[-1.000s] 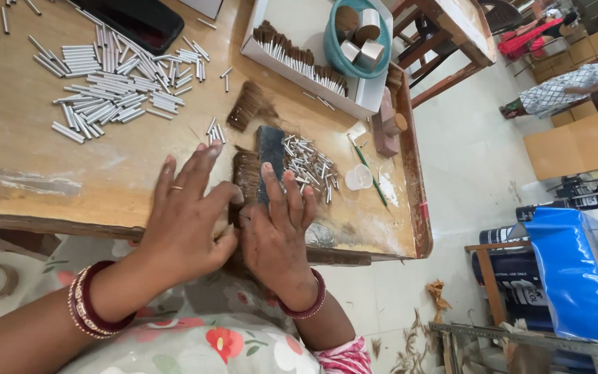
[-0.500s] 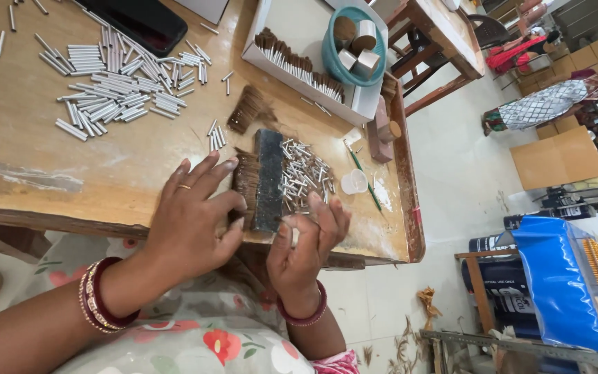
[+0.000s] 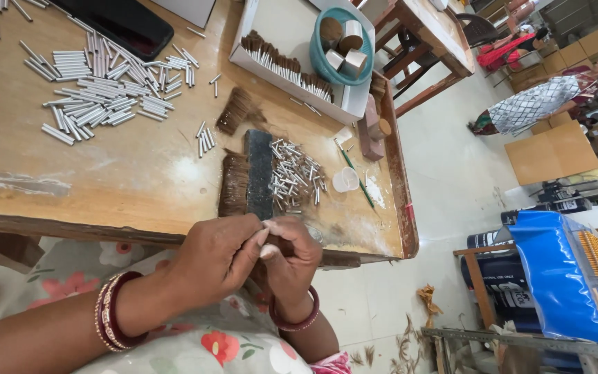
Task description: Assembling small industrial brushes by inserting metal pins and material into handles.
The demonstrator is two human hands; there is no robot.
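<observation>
Both hands meet at the near edge of the wooden table [image 3: 140, 187], just below the dark flat bar [image 3: 259, 173]. The left hand [image 3: 212, 260] has its fingers curled narrow, thumb and forefinger pinched against the right hand [image 3: 292, 256], whose fingers are also closed; what they pinch is too small to tell. Brown bristles [image 3: 233, 183] lie touching the bar's left side. Short metal tubes [image 3: 295, 173] lie scattered just right of the bar. Longer tubes [image 3: 98, 93] lie well beyond it, up-left.
</observation>
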